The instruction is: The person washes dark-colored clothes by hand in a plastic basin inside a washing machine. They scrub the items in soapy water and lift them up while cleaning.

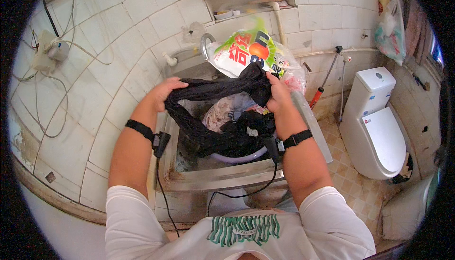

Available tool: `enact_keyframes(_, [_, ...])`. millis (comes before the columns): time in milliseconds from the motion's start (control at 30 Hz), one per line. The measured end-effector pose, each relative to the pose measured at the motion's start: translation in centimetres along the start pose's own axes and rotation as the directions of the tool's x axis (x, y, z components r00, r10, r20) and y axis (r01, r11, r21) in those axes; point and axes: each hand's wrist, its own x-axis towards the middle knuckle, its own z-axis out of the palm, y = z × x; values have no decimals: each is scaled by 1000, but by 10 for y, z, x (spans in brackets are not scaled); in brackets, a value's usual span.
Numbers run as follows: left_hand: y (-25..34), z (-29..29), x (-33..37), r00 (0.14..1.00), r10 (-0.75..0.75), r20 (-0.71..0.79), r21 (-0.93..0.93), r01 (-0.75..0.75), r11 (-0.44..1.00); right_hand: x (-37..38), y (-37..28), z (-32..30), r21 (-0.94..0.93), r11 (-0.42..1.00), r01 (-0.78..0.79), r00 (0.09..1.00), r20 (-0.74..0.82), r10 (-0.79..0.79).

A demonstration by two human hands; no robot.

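A wet-looking black garment [213, 88] is stretched between my two hands above the sink, its lower folds hanging down. My left hand [167, 92] is closed on its left end, and my right hand [278, 95] grips a bunched part at the right. Below, a round basin [244, 158] with a pale purple rim stands in the metal sink [222, 182]. Inside the basin lie a light patterned cloth [222, 114] and more dark cloth [258, 121]. Part of the basin is hidden by the black garment.
Behind the sink are a curved metal faucet [204, 46] and a large white-and-green plastic bag [244, 53]. To the right are a red-handled pole [316, 97] and a white toilet [386, 141]. Black cables run from straps on both my forearms. A socket box [46, 51] hangs at left.
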Motion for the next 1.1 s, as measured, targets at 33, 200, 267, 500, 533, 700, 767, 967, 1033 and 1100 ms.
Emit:
enact_keyframes(33, [9,-1,-5,994,70,-80,114,-61,992,-4,-1,3,-42,999,15,1000,2,-15])
enact_keyframes(200, [11,-37,18,934,356,-16,640,-264,722,-16,1,14,-110,993,48,999,30,-45])
enact_keyframes(267, [-8,-32,27,913,406,-34,678,-277,681,-27,-8,28,-125,982,141,984,-93,-153])
enact_keyframes(500, [-94,12,88,916,366,-162,684,-163,711,0,-11,-5,-197,955,221,952,-171,-256])
enact_keyframes(533, [-99,21,91,957,159,-244,407,-48,912,-3,-10,-2,-203,957,208,942,-222,-252])
enact_keyframes(700, [-106,24,99,941,209,-266,589,-13,808,-15,-15,9,-185,954,237,915,-288,-283])
enact_keyframes(767, [-107,24,101,962,12,-274,275,66,959,-15,-15,10,-182,954,238,917,-282,-282])
enact_keyframes(967, [-122,-4,87,997,1,-76,-114,-9,993,-12,-6,6,-207,967,147,960,-206,-190])
enact_keyframes(1033, [-98,12,58,994,-97,-57,-32,95,995,-7,-4,-2,-223,970,96,968,-206,-143])
enact_keyframes(1100, [-105,4,66,980,-192,-52,53,195,979,-4,-4,-7,-254,965,59,970,-214,-116])
